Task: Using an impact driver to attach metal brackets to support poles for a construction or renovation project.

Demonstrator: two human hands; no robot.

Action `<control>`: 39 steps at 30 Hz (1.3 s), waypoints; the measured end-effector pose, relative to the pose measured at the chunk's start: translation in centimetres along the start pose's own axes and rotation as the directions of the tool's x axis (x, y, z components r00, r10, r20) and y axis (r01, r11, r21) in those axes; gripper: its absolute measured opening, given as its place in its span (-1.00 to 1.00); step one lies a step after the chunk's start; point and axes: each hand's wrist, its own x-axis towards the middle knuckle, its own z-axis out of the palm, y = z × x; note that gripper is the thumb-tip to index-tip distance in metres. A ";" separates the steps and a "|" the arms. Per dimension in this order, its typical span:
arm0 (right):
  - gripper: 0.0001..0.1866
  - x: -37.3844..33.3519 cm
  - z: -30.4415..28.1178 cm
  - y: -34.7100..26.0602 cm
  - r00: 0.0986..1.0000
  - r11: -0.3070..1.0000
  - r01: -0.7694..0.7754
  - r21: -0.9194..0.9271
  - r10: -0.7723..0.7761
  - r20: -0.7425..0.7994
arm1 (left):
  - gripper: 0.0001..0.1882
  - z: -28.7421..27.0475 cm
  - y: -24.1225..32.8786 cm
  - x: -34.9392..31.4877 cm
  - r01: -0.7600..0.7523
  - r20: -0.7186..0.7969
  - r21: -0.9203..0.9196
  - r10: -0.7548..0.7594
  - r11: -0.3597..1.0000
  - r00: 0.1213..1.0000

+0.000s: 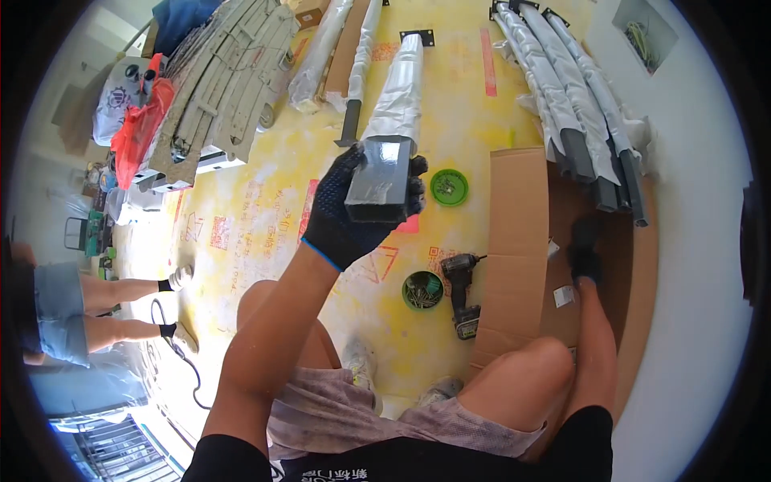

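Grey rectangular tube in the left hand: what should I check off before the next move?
1. Left hand gripping the grey rectangular tube: ok, gloved fingers wrap its bare near end.
2. White wrapping clear of that end: ok, it covers the length beyond the hand.
3. Right hand holding something: cannot tell; it is dark inside the open cardboard box.
4. Cordless drill in hand: not ok, it lies on the floor.
5. Green bowls upright: ok, both.
6. Other person clear of the tube: ok, off to the left.
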 end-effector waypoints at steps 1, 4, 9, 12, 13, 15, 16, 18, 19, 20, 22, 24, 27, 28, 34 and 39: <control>-0.69 -1.2 -1.9 -1.7 0.992 0.999 0.004 -0.050 0.002 0.126 | -0.32 0.1 0.6 -0.1 -0.024 0.031 0.014 0.023 1.000 0.999; -0.76 -3.7 -4.2 7.3 0.832 0.838 0.460 -0.294 -0.522 -0.186 | -0.31 2.1 -1.0 2.8 -0.032 0.090 -0.081 0.040 0.996 0.995; -0.88 -15.6 -26.1 -12.1 1.000 0.400 0.015 0.916 -0.010 -0.012 | -0.56 4.2 -0.9 4.3 -0.061 0.067 -0.142 0.071 0.988 0.995; -0.83 -18.4 -33.1 -19.4 0.970 0.232 0.190 0.954 -0.192 -0.146 | -0.52 4.4 -0.4 5.1 -0.035 0.080 -0.169 0.049 0.985 0.996; -0.81 -18.8 -34.4 -21.2 0.947 0.199 0.264 0.944 -0.239 -0.215 | -0.52 4.2 -0.3 5.6 -0.025 0.101 -0.176 0.044 0.984 0.994; -0.80 -19.4 -36.8 -24.0 0.915 0.174 0.347 0.922 -0.278 -0.292 | -0.49 4.1 -0.1 6.3 0.114 0.447 -0.136 -0.042 0.984 0.894; -0.78 -19.2 -37.5 -25.6 0.905 0.120 0.346 0.931 -0.304 -0.297 | -0.49 4.0 0.1 6.3 0.111 0.455 -0.131 -0.039 0.985 0.890; -0.76 -19.1 -38.6 -27.4 0.894 0.085 0.361 0.929 -0.315 -0.319 | -0.30 4.2 -0.6 6.6 0.113 0.498 -0.282 0.045 0.953 0.866; -0.75 -19.1 -38.6 -28.0 0.900 0.053 0.342 0.938 -0.304 -0.311 | -0.50 5.5 -1.2 5.9 -0.010 0.215 -0.345 0.089 0.938 0.973; -0.74 -19.0 -38.5 -28.6 0.907 0.022 0.323 0.946 -0.293 -0.303 | -0.50 5.5 -1.0 6.1 -0.005 0.222 -0.348 0.088 0.937 0.971; -0.73 -18.4 -38.2 -30.1 0.899 0.032 0.345 0.938 -0.298 -0.321 | -0.53 5.0 -0.6 6.8 0.044 0.234 -0.318 0.033 0.947 0.972; -0.72 -18.1 -38.0 -31.5 0.894 0.042 0.360 0.932 -0.303 -0.331 | -0.55 4.3 -0.2 6.9 0.017 0.244 -0.249 0.046 0.968 0.969; -0.71 -17.8 -36.7 -32.8 0.913 -0.050 0.317 0.947 -0.255 -0.319 | -0.53 5.2 0.1 6.1 0.033 0.100 -0.059 -0.027 0.998 0.995; -0.71 -17.8 -35.7 -33.7 0.933 -0.188 0.257 0.948 -0.209 -0.294 | -0.53 5.0 0.4 6.0 0.035 0.097 -0.056 -0.030 0.998 0.995; -0.71 -17.6 -31.0 -36.3 0.969 -0.504 0.133 0.853 -0.116 -0.220 | -0.53 4.5 -0.9 6.0 -0.056 0.103 0.011 0.055 0.998 0.993; -0.72 -16.3 -32.2 -38.1 0.957 -0.406 0.174 0.897 -0.144 -0.251 | -0.52 2.0 -0.4 5.3 -0.380 0.339 0.231 0.292 0.896 0.894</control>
